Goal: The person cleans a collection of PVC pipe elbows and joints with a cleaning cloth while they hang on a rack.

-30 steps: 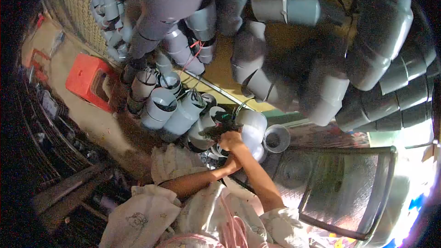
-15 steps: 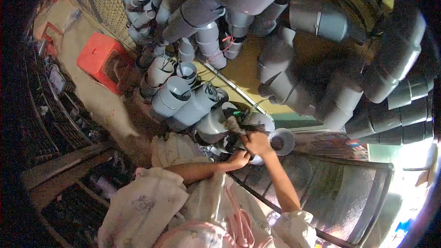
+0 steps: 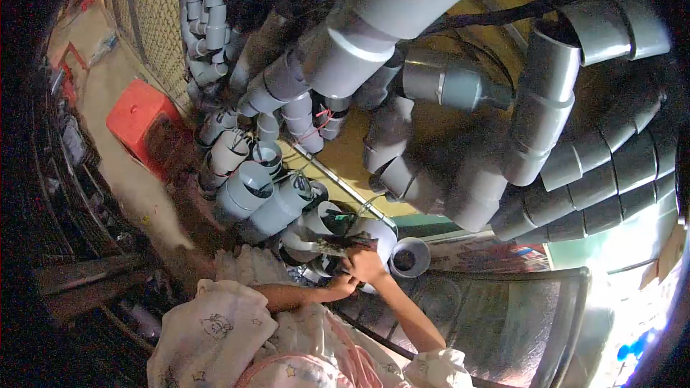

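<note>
Close together in front of my body, both hands are at a cluster of grey pipe fittings. My right hand (image 3: 366,264) is closed on a dark, ragged bundle of strips (image 3: 343,246), whose kind I cannot make out. Just below and left of it, my left hand (image 3: 341,287) has its fingers closed near the bundle's lower side; what they hold is hidden. Beside my right hand stands an open round grey fitting (image 3: 410,257). A pale fitting (image 3: 379,233) lies right behind the bundle.
Grey pipe fittings (image 3: 248,190) stand grouped at left, and strung larger fittings (image 3: 352,57) hang above. A red plastic stool (image 3: 144,126) stands on the floor at left. A metal-framed panel (image 3: 503,323) lies at right, with a wire mesh (image 3: 140,25) at upper left.
The view has shifted, so the hanging fittings sit lower and the hands appear further left and down. My hands stay together at the dark bundle, which now points more to the left.
</note>
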The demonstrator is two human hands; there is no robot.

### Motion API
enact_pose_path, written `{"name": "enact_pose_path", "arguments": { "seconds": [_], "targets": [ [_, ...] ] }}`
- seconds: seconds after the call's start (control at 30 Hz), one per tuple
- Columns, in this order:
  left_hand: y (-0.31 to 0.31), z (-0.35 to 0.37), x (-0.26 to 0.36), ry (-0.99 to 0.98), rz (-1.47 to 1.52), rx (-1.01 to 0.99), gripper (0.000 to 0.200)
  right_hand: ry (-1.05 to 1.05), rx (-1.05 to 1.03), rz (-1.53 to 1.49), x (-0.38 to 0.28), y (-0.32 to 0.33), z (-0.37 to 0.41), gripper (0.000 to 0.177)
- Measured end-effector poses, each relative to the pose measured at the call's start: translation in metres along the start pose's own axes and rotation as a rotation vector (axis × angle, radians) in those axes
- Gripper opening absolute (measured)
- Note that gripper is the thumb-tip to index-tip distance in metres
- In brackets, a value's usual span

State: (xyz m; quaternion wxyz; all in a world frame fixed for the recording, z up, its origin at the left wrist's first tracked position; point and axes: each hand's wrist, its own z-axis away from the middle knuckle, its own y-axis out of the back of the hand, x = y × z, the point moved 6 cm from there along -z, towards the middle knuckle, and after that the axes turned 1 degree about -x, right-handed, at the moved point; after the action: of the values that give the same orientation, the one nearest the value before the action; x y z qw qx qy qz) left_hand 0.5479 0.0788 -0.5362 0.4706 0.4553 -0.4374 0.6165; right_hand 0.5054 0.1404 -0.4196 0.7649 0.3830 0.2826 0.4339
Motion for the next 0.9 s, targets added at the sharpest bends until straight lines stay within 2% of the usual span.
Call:
{"name": "enact_pose_path", "arguments": {
  "seconds": [0.03,0.07,0.13,0.17,0.2,0.23,0.3,0.33,0.43,0.53,0.57,0.6,0.67,0.7,0.77,0.8,0.83,0.9],
  "targets": [
    [0.001,0.002,0.001,0.023,-0.064,-0.022,0.039,0.01,0.02,-0.013,0.006,-0.002,0.008,0.033],
    [0.005,0.004,0.006,0.236,-0.136,-0.073,0.041,0.079,0.155,0.032,0.005,0.003,0.017,0.033],
    [0.003,0.003,0.003,0.125,-0.07,-0.074,0.041,0.218,0.43,0.111,-0.003,0.012,0.041,0.037],
    [0.004,0.0,-0.004,0.07,-0.043,-0.07,0.041,0.168,0.36,0.044,0.003,0.008,0.046,0.042],
    [-0.012,-0.011,-0.042,0.086,0.097,-0.05,0.038,0.163,0.362,0.018,0.004,0.011,0.052,0.043],
    [-0.017,-0.01,-0.051,0.116,0.168,-0.074,0.034,0.148,0.357,-0.01,0.006,0.009,0.061,0.044],
    [-0.001,0.011,0.0,0.197,0.353,-0.036,0.033,0.077,0.372,-0.155,0.014,-0.004,0.069,0.047],
    [0.006,0.018,0.015,0.301,0.247,-0.138,0.03,0.041,0.38,-0.227,0.017,-0.012,0.075,0.048],
    [0.006,0.015,0.001,0.3,0.126,-0.157,0.033,-0.028,0.532,-0.452,0.014,-0.028,0.093,0.046],
    [0.002,0.011,-0.026,0.199,0.112,-0.095,0.042,-0.167,0.709,-0.848,0.019,-0.063,0.098,0.037],
    [0.005,0.015,-0.019,0.258,0.077,-0.126,0.042,-0.23,0.768,-1.001,0.025,-0.083,0.1,0.034],
    [0.014,0.02,0.004,0.315,0.039,-0.157,0.043,-0.41,0.669,-1.203,0.029,-0.108,0.1,0.031],
    [0.021,0.026,0.022,0.393,-0.008,-0.151,0.045,-0.426,0.83,-1.523,0.023,-0.126,0.096,0.03],
    [0.019,0.026,0.02,0.368,0.02,-0.127,0.045,-0.428,0.911,-1.681,0.019,-0.126,0.094,0.03],
    [0.018,0.023,0.016,0.319,0.07,-0.076,0.045,-0.431,0.966,-1.756,0.018,-0.127,0.09,0.029],
    [0.016,0.025,0.008,0.428,0.069,-0.086,0.043,-0.453,0.947,-1.873,0.017,-0.136,0.089,0.033],
    [0.015,0.026,0.009,0.401,0.133,-0.089,0.041,-0.473,0.927,-1.99,0.016,-0.145,0.089,0.037],
    [0.011,0.026,0.009,0.438,0.223,-0.112,0.04,-0.433,0.906,-2.238,0.017,-0.162,0.081,0.033]
  ]
}}
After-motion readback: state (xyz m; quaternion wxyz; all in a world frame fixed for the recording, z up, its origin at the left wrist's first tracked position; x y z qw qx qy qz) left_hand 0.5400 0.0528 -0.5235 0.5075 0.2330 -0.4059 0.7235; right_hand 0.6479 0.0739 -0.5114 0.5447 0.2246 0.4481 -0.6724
